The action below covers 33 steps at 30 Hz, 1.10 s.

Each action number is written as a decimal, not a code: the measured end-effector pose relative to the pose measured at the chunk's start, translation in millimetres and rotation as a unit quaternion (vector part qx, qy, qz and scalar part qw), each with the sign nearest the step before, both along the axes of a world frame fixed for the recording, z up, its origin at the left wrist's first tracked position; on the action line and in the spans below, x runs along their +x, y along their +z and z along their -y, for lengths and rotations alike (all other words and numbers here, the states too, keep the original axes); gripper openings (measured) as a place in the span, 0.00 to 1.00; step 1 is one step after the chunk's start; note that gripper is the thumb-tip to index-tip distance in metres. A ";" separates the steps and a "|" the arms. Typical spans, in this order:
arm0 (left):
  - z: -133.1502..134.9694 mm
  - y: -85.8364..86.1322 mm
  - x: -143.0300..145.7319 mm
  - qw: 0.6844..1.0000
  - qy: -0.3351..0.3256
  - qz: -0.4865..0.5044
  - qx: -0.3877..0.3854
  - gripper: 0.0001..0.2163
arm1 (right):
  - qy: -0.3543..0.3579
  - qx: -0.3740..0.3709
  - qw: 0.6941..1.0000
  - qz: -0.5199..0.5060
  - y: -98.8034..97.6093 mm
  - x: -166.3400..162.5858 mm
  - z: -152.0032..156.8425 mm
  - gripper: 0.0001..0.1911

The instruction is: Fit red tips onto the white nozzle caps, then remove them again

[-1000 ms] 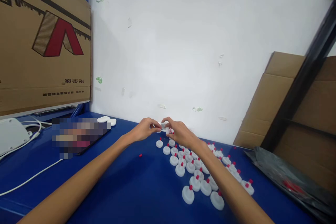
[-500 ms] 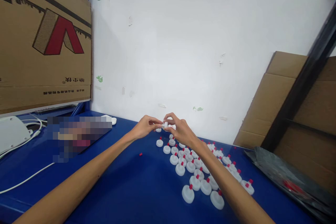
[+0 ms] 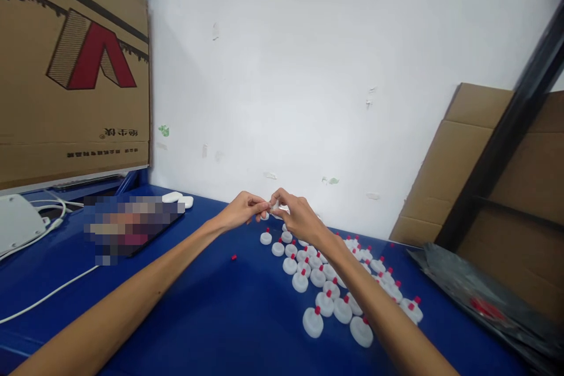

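Observation:
My left hand point(image 3: 245, 210) and my right hand point(image 3: 296, 215) meet at the far side of the table, fingertip to fingertip. Between the thumb and index finger of my right hand is a white plastic nozzle cap point(image 3: 279, 209), mostly covered by the fingers. My left thumb and index finger pinch together at its narrow end; what lies between them is hidden. Below and to the right, many similar white round caps with red tips point(image 3: 313, 323) stand on the blue table point(image 3: 211, 311). One small loose red tip point(image 3: 234, 257) lies left of them.
At left, a tablet-like device point(image 3: 154, 235) with a blurred screen lies near a white case point(image 3: 185, 202), a white cable point(image 3: 53, 292) and a white box point(image 3: 20, 223). A large carton point(image 3: 88, 111) stands behind. Dark plastic bags point(image 3: 467, 288) and folded cardboard point(image 3: 449, 158) are at right.
My hands have drawn closer together, and my left fingertips now cover the nozzle cap's narrow end. The whole view has shifted slightly; the caps on the table stay put.

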<state>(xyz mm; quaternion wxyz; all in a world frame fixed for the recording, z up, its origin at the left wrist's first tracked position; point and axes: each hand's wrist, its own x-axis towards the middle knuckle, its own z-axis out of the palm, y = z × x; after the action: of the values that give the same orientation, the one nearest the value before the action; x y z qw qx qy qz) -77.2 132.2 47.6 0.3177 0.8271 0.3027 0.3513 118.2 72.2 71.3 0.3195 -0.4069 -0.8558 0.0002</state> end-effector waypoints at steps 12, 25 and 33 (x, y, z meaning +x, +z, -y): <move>-14.3 -38.0 0.0 0.957 0.158 -0.184 0.162 0.17 | -0.057 -0.034 0.990 0.124 -25.5 9.4 -22.9 0.13; -32.2 -69.6 8.0 0.897 0.178 -0.356 0.192 0.23 | -0.055 -0.064 0.981 0.172 -25.3 14.4 -21.0 0.20; -30.2 -65.4 8.6 0.903 0.175 -0.352 0.176 0.25 | -0.011 -0.017 0.985 0.174 -0.3 -12.0 4.5 0.12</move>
<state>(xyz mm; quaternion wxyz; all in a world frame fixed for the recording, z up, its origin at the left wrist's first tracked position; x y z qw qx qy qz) -68.6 162.4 -17.7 -0.0271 0.8730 0.4678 0.1352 106.2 67.7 71.0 0.1587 -0.4156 -0.8936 -0.0597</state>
